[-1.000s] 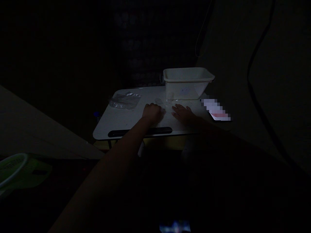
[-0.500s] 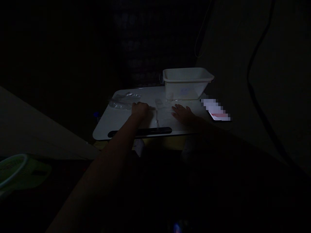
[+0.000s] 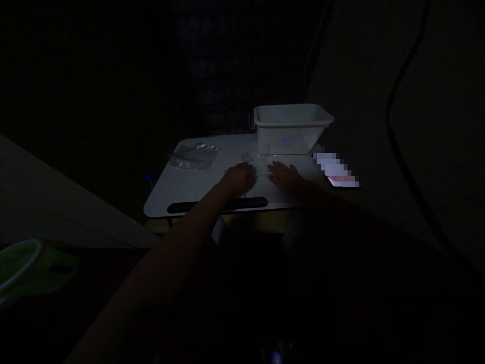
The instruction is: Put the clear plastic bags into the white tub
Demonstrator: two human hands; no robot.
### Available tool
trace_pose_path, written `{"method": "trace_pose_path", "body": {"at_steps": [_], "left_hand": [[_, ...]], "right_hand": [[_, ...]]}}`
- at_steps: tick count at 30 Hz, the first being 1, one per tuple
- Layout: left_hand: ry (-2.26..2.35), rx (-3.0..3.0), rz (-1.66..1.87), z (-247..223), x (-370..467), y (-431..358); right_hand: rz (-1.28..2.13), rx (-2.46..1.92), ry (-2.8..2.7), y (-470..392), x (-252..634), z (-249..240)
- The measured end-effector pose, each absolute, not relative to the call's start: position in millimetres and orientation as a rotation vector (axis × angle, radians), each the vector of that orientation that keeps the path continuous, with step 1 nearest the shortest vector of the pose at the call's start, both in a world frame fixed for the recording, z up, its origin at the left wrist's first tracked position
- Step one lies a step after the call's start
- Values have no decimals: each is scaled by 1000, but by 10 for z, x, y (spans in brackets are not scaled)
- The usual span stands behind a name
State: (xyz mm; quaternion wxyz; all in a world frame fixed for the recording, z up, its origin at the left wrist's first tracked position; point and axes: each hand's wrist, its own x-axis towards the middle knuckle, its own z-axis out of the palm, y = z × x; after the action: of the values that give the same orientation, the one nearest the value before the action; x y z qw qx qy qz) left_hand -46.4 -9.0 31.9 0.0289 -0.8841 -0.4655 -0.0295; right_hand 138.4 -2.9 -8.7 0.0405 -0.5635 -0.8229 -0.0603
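In dim light, my left hand (image 3: 240, 179) rests low over the white table (image 3: 162, 194), its fingers lying on a clear plastic sheet or bag (image 3: 262, 163). My right hand (image 3: 285, 177) lies flat with spread fingers on the right part of the same plastic. The two hands are a short gap apart. Much of the plastic is covered by the hands, and its edges are hard to make out. Another crumpled clear plastic bag (image 3: 195, 155) lies to the left, touched by neither hand.
A white plastic tub (image 3: 290, 139) stands at the back right of the table. Beside it lies a phone (image 3: 337, 171) with a lit, blurred screen. A dark slot (image 3: 182, 207) runs along the front edge. A green basket (image 3: 49, 273) is low at left, and a cable (image 3: 390, 116) hangs at right.
My left hand has moved to the right across the plastic, towards my right hand, going from a closed shape to flatter fingers. My right hand has stayed in place.
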Motion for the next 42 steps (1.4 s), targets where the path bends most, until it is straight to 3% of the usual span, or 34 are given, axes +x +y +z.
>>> {"method": "trace_pose_path", "body": {"at_steps": [5,12,22,30,42], "left_hand": [[-1299,-2801,-60,205,-195,-251],[-1594,-2734,217,154,-178,-336],[-1867,-2552,225,178,-371,-227],[-1538,-2701,23,121,-234,-267],[-1577,-2721,171,107,-181,-312]], "right_hand": [[-211,-1714,-2544,-45,1377,-79],[-194,-1723,-2535,-35,1377,-76],[-230,-1697,-2521,-26,1422,-101],[-280,-1576,-2560,-55,1353,-79],[-395,-1636,-2577,-40,1450,-145]]}}
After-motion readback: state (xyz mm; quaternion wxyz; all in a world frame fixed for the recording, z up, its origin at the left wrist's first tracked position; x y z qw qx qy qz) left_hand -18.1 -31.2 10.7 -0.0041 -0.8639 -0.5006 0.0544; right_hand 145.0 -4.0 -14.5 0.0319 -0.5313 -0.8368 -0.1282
